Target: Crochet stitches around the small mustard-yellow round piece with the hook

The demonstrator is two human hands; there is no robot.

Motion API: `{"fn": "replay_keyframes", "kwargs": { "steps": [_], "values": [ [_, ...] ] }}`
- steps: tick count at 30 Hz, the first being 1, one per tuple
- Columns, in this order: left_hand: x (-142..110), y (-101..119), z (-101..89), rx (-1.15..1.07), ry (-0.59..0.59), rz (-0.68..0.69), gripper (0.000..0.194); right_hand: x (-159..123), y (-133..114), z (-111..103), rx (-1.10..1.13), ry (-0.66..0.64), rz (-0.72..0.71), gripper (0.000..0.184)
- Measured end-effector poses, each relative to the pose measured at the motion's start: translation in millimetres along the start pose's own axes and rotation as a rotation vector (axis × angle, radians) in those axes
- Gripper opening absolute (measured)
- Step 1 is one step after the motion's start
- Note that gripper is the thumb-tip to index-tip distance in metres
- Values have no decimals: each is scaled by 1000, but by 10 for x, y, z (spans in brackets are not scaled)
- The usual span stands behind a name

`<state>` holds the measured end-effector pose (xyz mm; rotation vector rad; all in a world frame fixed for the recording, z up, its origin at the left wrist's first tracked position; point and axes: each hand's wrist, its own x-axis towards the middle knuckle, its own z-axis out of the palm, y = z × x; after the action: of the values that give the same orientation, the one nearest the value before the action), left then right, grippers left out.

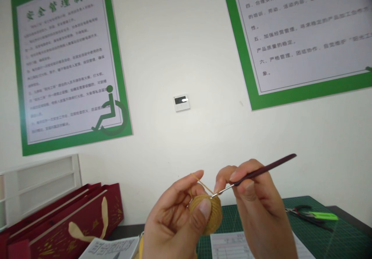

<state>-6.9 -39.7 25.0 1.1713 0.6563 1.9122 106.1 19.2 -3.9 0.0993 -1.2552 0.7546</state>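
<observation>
mustard yarn, worked into a small rounded piece (215, 217), sits in my left hand (174, 220), above the green mat (310, 228) and a printed sheet (229, 247). left hand: thumb pressed on the near face, fingers behind, index raised with the strand (203, 184) running over it to the top edge. right hand (258, 204): thumb and fingers pinch the dark handle of the hook (274, 166), pen-fashion; its metal end meets the piece where the strand arrives. notes on handling, my judgement: even tension should come from the raised index, neither slack nor tight. thumb best close to the hook's end, so the edge cannot tip. a light grip and small wrist turns should avoid splitting the yarn. hook throat direction: too small to tell.
</observation>
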Motion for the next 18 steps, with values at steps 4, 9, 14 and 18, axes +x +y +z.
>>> {"fn": "replay_keyframes", "kwargs": {
  "steps": [4, 9, 14, 18],
  "values": [
    [1, 1, 8, -2, 3, -7, 37, 35, -61, -5, -112, -38, -135, 13],
    [-1, 3, 1, -10, -21, -12, 36, 63, -148, 28, -315, -35, -381, 11],
    [-8, 11, -15, -24, -4, -40, 37, -1, -176, -24, -679, -164, -654, 29],
    [-20, 36, 0, -53, -16, -76, 39, -57, -95, -37, -790, -105, -739, 36]
  ]
}}
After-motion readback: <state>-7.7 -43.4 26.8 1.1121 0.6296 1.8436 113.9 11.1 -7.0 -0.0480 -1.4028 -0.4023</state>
